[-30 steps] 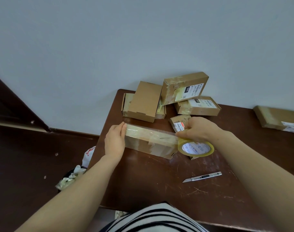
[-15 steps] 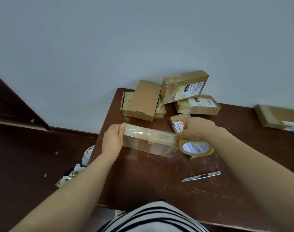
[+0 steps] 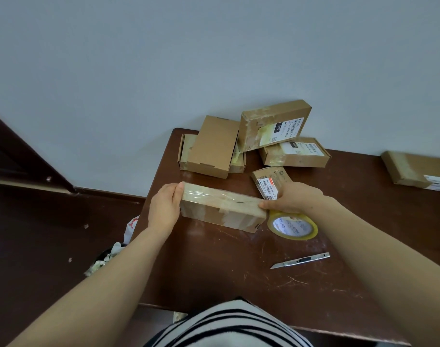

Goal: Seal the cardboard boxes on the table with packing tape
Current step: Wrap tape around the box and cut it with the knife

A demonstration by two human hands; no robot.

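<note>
Now, I am seeing taped box [image 3: 221,206] lying flat on table [image 3: 226,271], long axis running roughly 9-to-3 o'clock, right end angling slightly toward me. Left hand [image 3: 163,209] is sitting at box's 9 o'clock end, fingers straight, pressing against it. Right hand [image 3: 296,199] is sitting at 3 o'clock end, curling round tape roll [image 3: 292,225], thumb touching box's top edge. Knife [image 3: 300,260] is lying at 5 o'clock from box, apart. Other boxes [image 3: 213,146] are crowding at 12 o'clock.
</note>
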